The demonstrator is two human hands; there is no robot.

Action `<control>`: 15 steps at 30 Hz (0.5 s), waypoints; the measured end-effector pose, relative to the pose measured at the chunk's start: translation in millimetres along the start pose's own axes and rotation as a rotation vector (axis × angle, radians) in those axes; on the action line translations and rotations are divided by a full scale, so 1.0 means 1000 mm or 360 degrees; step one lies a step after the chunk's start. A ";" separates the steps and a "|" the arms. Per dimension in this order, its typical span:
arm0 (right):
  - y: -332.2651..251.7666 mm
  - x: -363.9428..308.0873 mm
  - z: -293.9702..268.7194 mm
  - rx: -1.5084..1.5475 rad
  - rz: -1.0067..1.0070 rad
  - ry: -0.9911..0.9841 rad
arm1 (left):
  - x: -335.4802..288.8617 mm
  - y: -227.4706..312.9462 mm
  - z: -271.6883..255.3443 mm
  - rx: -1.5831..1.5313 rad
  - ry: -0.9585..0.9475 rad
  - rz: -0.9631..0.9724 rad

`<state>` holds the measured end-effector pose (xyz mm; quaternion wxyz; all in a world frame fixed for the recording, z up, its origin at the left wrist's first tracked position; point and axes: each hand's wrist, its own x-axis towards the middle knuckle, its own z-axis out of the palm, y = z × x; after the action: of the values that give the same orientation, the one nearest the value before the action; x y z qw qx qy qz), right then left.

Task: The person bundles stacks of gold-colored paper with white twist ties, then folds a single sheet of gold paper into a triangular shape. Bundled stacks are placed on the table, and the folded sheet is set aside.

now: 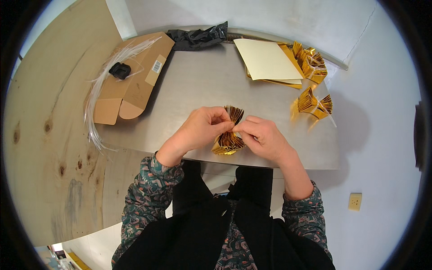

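Observation:
A pleated bundle of gold foil paper (229, 145) stands near the table's front edge, pinched in at the waist and fanned out at both ends. My left hand (204, 127) closes thumb and fingers at that waist from the left. From the right, my right hand (265, 137) pinches at the same spot, its fingertips almost touching the left ones. Whatever lies between the right fingertips is hidden. On the right of the table lies another gold pleated bundle (315, 103) with a thin white plastic tie around its middle.
More tied gold bundles (313, 67) sit at the back right beside a stack of cream and gold sheets (267, 60). A cardboard box (139, 92) at the left carries long white plastic ties (95, 96) and a small black object (119, 70). Black plastic (200, 37) lies behind.

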<state>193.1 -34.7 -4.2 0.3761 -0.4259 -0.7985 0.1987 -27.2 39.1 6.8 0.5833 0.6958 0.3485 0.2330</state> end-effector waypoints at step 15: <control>0.001 -0.006 0.010 0.0395 0.0350 0.0084 | -0.007 0.005 0.007 0.0445 0.0208 0.0135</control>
<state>188.1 -39.5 -13.5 0.4226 -0.4662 -0.7063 0.3244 -25.6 28.3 11.2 0.4466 0.7676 0.3848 0.2514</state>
